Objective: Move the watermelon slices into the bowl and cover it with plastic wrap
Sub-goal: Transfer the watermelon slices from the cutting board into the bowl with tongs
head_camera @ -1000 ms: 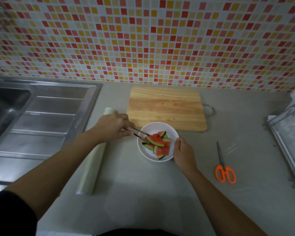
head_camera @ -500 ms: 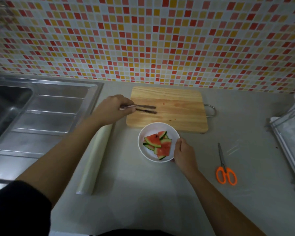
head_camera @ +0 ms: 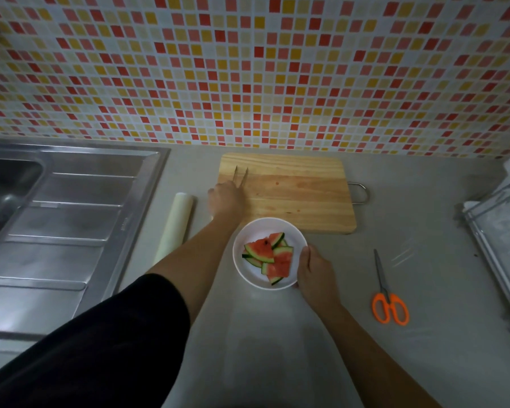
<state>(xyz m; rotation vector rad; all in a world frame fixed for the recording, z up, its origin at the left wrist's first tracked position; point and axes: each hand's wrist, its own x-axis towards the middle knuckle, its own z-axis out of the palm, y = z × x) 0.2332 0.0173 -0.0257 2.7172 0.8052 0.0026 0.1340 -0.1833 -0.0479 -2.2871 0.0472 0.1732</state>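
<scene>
Head camera view is showing the left hand (head_camera: 226,197) resting over the near-left part of the wooden cutting board (head_camera: 295,192), closed around a pair of metal tongs (head_camera: 240,177) whose two tips are pointing away toward the tiled wall. A second ago those tongs were reaching into the bowl; half a second ago they were crossing above the board; now they are lying low against the wood, so the person appears to be setting them down. The right hand (head_camera: 315,270) is gripping the right rim of the white bowl (head_camera: 243,269), thumb hooked over the edge, steadying it on the counter (head_camera: 395,219) just in front of the board.

The watermelon slices (head_camera: 270,257) are all sitting in the bowl, piled toward its right half, and the board is showing only faint red juice marks with no fruit left on it. That suggests the moving part is done and the covering part is about to begin.

The roll of plastic wrap (head_camera: 175,228) is lying on the counter just left of the left forearm, between the board and the steel sink (head_camera: 71,216), untouched. Orange-handled scissors (head_camera: 387,295) are lying well to the right of the bowl. Once the tongs are released, the left hand is likely to be reaching for the roll.
</scene>
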